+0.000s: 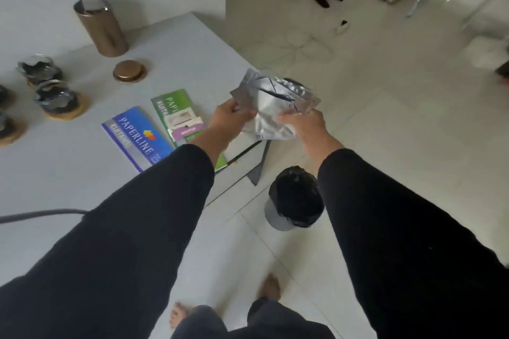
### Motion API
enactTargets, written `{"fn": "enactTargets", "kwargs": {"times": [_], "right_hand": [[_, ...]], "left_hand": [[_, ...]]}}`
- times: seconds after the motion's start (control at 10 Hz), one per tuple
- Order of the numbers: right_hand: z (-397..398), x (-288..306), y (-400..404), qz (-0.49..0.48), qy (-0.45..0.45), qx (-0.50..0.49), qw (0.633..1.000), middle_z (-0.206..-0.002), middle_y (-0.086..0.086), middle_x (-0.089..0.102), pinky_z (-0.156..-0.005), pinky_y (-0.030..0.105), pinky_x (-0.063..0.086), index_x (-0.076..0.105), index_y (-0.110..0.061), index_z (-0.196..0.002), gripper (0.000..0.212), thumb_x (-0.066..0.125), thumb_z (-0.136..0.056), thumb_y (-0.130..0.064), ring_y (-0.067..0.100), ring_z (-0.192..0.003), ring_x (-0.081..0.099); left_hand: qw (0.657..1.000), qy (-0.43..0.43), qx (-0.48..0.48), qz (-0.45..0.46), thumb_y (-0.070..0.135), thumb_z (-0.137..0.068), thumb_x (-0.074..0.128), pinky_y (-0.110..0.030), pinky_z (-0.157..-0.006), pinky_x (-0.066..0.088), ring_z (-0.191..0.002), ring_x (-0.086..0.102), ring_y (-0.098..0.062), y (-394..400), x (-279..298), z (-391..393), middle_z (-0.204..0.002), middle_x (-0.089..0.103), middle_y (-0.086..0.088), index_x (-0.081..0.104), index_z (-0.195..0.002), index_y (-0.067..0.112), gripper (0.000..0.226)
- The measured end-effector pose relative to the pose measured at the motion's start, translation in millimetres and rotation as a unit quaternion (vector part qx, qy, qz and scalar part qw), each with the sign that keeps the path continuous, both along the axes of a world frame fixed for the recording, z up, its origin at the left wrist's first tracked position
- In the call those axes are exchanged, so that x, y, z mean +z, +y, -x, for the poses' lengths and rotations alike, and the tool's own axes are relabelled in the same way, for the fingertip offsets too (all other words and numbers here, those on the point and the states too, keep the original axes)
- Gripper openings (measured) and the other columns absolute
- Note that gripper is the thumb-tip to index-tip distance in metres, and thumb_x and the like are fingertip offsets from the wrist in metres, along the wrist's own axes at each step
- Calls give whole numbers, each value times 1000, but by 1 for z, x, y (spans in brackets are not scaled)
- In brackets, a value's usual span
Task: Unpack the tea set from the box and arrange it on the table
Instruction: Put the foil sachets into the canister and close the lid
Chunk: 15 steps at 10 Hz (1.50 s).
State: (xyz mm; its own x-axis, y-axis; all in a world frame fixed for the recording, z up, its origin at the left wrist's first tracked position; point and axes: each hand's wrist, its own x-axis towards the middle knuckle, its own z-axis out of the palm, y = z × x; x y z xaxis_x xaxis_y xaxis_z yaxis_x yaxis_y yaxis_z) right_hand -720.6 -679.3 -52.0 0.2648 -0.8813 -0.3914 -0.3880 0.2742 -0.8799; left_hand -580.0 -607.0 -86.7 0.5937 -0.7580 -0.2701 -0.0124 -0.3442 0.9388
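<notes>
blue paper ream pack (137, 137) near tabletop's right edge: "paperline" in white letters, smaller line beneath blurred. green paper ream pack (176, 107) just beside it, nearer edge: "pape…" visible, rest covered by small card; second line unreadable.

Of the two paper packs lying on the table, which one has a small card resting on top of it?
The green paper pack, the one nearer the left hand. A small white and purple card lies on it; the blue paper pack beside it is bare.

The person wears long black sleeves (143, 217) ending just short of each wrist, dark grey trousers (256, 322), and no shoes on the feet (271, 287).
</notes>
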Motion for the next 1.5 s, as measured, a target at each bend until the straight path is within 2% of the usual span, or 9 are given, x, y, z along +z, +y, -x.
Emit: {"fn": "enactTargets", "kwargs": {"times": [0.2,0.4,0.5,0.6,0.7,0.8,1.0,1.3,1.5], "right_hand": [[99,-67,-56,-66,27,-128,989,-98,4,56,-78,20,40,56,-1,-119,46,72,-77,-4,17,-88,54],[146,-162,-70,-117,48,-189,974,-95,3,64,-77,21,43,65,-5,-110,34,66,-77,2,19,-88,58],[153,-209,-78,-130,74,-175,973,-77,-8,58,-61,5,40,61,-13,-94,18,61,-82,1,13,-85,54],[155,-257,-83,-142,91,-169,971,-66,-11,50,-64,15,42,50,-25,-68,30,60,-83,-1,16,-74,50],[159,-305,-86,-139,95,-163,972,-82,-4,61,-76,20,42,61,-26,-73,32,56,-84,3,18,-85,54],[164,-343,-89,-158,74,-164,971,-114,5,64,-90,26,49,69,-22,-110,50,40,-87,12,29,-107,59],[170,-372,-91,-174,88,-146,970,-142,-4,49,-76,16,48,58,-30,-127,59,30,-90,8,17,-108,59],[166,-263,-92,-171,92,-129,973,-131,-1,57,-96,24,42,61,-26,-122,52,34,-89,3,17,-121,51],[143,-138,-96,-94,75,-70,990,-128,-4,56,-82,10,36,59,-23,-125,48,33,-91,-1,8,-101,49]], "left_hand": [[994,39,-36,-93,28,-86,68,-30,-87,47,-105,59,-22,-71,-55,110,-120,62,-2,55,-129,14,47],[966,90,-64,-234,29,-88,65,-34,-77,50,-94,58,-28,-103,-128,153,-108,60,-13,54,-130,12,46],[955,126,-71,-261,17,-91,61,-34,-75,54,-92,53,-24,-124,-176,157,-107,54,-7,54,-130,11,40],[944,168,-49,-278,6,-93,53,-35,-77,54,-108,52,-31,-141,-226,161,-120,50,-10,51,-129,13,37],[941,117,-91,-305,0,-94,47,-36,-74,50,-93,53,-26,-152,-275,163,-108,54,-9,47,-132,9,40],[917,35,-182,-353,1,-94,43,-37,-89,48,-106,54,-29,-161,-313,165,-125,54,-14,42,-136,2,42],[865,-47,-253,-432,5,-98,36,-39,-110,37,-133,39,-35,-162,-360,172,-146,36,-18,25,-147,1,50],[899,-60,-223,-372,4,-98,36,-37,-102,39,-129,46,-35,-148,-234,178,-140,46,-22,42,-137,-4,41],[904,-129,-239,-329,3,-97,44,-32,-98,42,-122,50,-30,-136,-106,160,-130,51,-16,54,-126,-2,31]]}}
